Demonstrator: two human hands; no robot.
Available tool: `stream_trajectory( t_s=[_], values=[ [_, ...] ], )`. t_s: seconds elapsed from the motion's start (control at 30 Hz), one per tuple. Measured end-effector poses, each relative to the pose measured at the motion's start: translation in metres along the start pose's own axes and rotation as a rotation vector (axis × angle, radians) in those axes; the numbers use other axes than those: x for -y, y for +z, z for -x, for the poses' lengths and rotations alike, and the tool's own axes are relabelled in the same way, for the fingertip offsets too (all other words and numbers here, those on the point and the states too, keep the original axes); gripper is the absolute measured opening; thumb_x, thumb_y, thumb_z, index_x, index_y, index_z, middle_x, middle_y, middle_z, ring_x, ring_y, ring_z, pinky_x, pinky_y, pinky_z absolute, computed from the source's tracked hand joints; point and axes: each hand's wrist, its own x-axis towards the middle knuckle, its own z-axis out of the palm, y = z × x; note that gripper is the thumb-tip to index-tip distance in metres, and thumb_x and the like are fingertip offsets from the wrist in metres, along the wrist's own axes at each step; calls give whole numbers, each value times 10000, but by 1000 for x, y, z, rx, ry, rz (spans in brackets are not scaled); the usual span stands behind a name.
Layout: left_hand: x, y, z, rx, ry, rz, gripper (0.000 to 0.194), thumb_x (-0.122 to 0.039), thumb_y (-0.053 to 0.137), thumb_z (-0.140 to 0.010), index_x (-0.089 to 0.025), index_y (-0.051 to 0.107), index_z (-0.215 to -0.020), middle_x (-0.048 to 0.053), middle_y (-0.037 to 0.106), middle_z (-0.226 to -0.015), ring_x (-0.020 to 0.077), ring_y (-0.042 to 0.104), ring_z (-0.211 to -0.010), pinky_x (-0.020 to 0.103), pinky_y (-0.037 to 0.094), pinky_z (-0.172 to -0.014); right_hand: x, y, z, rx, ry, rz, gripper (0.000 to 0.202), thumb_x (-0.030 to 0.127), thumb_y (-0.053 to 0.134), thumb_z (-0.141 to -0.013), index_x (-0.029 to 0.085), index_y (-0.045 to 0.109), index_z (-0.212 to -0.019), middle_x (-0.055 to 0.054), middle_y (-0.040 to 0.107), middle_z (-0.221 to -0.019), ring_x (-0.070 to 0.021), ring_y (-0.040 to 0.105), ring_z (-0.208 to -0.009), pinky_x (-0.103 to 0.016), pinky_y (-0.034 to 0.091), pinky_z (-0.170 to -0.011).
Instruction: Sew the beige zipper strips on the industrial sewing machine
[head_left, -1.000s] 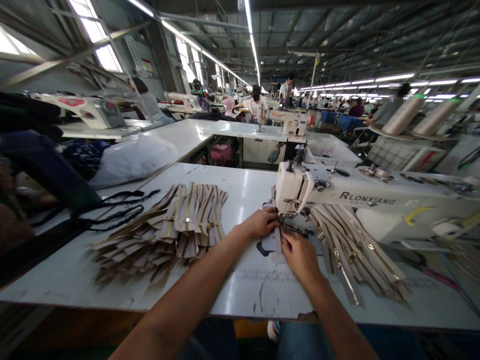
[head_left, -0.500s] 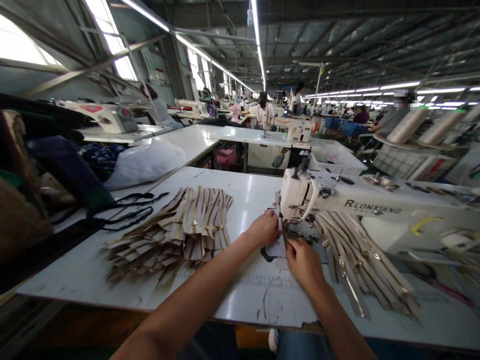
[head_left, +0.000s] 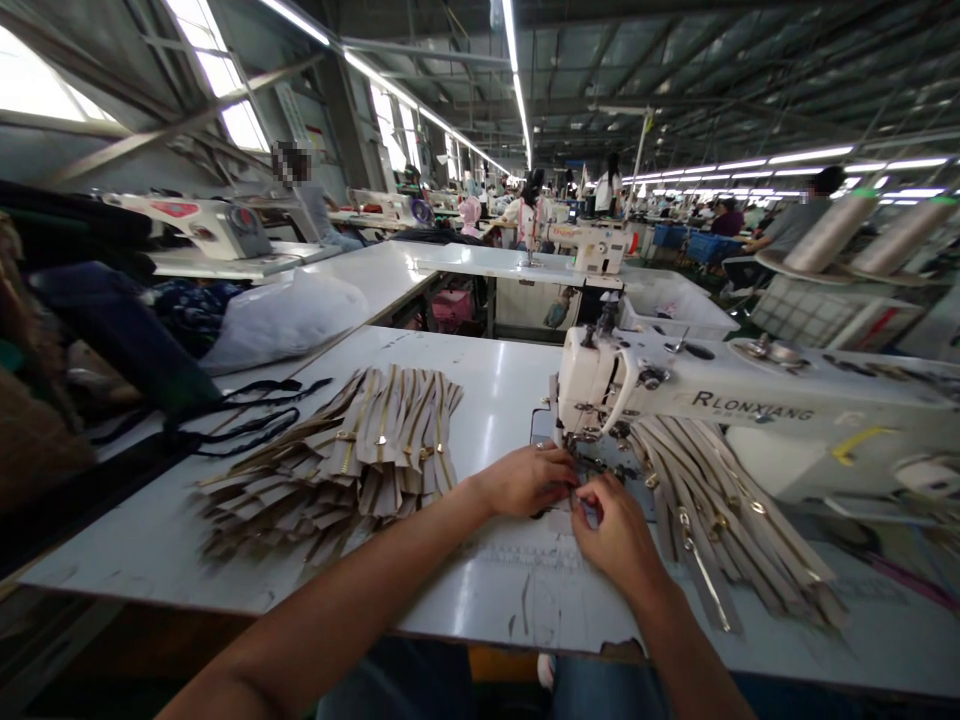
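Observation:
Both my hands meet just in front of the needle of a white sewing machine [head_left: 637, 385]. My left hand [head_left: 531, 480] has its fingers bent and closed at the near end of a beige zipper, mostly hidden by the hands. My right hand [head_left: 613, 525] pinches at the same spot, thumb and forefinger together. A bit of beige strip [head_left: 553, 388] shows behind the needle. Left of my hands lies a heap of beige zippers [head_left: 397, 440] with brass teeth and pulls. More zippers [head_left: 720, 520] hang out from under the machine arm on the right.
The white table [head_left: 517, 590] has a printed ruler near its front. Black straps [head_left: 262, 415] and a white plastic bag [head_left: 289, 315] lie at the left. Beyond stand another sewing machine [head_left: 596, 245] and a white bin [head_left: 679, 305]. Thread cones [head_left: 832, 230] are at the right. Other people sit farther off.
My hands have drawn closer together in front of the needle. The left hand has come down toward me, and the beige strip between them is now mostly covered. The view has shifted slightly.

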Motion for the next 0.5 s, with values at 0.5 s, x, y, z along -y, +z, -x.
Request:
stream_trajectory(
  t_s=[0.5],
  values=[
    [-1,4,2,-36,-15,8,160,-200,519,-926,-169,655,-1006,99,625,-1032,201,587,-948,300,455,-862,-1,-8,2,57,-50,-165,119,154,511,-775,153,628,-796,-28,550,-738,-150,523,-664,-258,399,-616]
  ],
)
